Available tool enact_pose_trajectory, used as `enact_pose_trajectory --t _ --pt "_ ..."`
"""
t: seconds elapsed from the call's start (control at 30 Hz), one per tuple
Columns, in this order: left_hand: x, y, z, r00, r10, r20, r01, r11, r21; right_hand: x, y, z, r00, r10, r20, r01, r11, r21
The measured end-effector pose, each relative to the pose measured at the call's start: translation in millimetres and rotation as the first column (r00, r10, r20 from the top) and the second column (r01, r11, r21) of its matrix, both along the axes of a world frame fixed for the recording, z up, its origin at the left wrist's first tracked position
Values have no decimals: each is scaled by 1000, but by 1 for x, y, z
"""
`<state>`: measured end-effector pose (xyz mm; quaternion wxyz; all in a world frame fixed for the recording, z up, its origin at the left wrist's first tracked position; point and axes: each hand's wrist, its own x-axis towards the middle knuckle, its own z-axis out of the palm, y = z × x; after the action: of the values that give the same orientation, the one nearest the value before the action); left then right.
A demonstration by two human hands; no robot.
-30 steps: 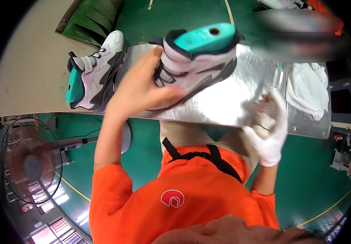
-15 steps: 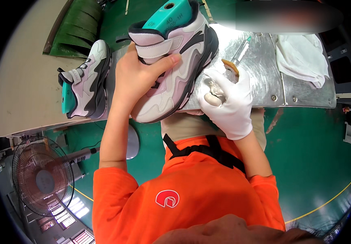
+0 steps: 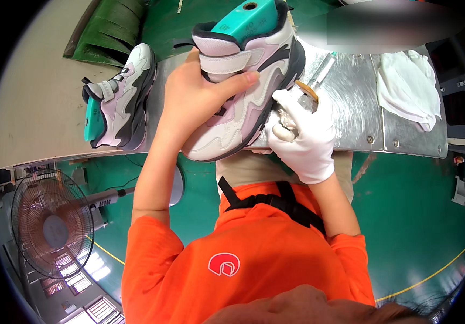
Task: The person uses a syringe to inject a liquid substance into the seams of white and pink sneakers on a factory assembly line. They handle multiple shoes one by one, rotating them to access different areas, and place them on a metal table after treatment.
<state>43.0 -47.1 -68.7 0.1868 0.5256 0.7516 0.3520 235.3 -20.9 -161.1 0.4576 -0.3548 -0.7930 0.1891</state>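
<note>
My bare left hand point(image 3: 200, 94) grips a white and pale-pink sneaker point(image 3: 232, 116) with a dark sole, thumb across its strap and the toe pointing toward me. A teal shoe last point(image 3: 243, 24) fills the sneaker's opening. In a white glove, my right hand point(image 3: 308, 140) is closed around a clear syringe point(image 3: 323, 69) with an amber finger flange point(image 3: 307, 90) and a green tip pointing away from me. A rounded off-white piece point(image 3: 282, 133) shows in the same palm; its kind I cannot make out. The gloved fingers are close beside the sneaker's sole edge.
A second matching sneaker point(image 3: 127, 102), also on a teal last, lies at the left of the metal bench point(image 3: 351, 113). A white cloth point(image 3: 408, 89) is on the right. A green flap point(image 3: 106, 32) stands far left, and a fan point(image 3: 54, 229) stands low left.
The held sneaker and my left hand have shifted right, closer to the gloved right hand. The whole view has turned slightly. Both hands keep their grips.
</note>
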Motion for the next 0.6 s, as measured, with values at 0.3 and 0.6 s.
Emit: enact_pose_trajectory --t 0.3,0.6 --pt "2 -1 5 999 7 -54 -8 1000 -17 14 -6 7 992 10 122 -3 998 -63" --pt "-3 2 3 999 30 -11 -29 998 52 40 4 18 976 -144 165 168 976 -141"
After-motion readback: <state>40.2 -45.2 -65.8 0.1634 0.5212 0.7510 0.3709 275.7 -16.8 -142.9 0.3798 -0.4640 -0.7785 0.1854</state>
